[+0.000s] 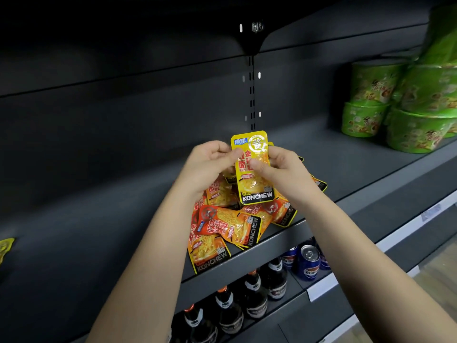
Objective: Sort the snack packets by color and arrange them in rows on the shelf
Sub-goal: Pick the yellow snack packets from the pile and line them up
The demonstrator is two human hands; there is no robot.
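on my feed the sort looks barely begun. at the far left edge of the shelf [94,226] a lone packet [5,246], yellow, lies by itself, well apart from the rest; i take it as the start of a yellow row, though it is cut off by the frame. moving right, the left hand [210,161] has its grip pinched on the left edge of the held packet [254,180]. this is a flat, glossy yellow foil pouch with rounded corners and a black konchew band at the bottom, kept upright just above the pile [230,227]. the pile is a loose heap of crinkly red, orange and yellow pouches near the shelf's front lip, overlapping at all angles, so nearly all of the sorting is left to do and no rows are formed. the right hand [280,167] has its grip clamped on the same pouch's right side, thumb across the front. further right stand stacked green bowls [371,100] in shiny wrap. below the shelf are dark glass bottles [253,293] and blue cans [309,264].
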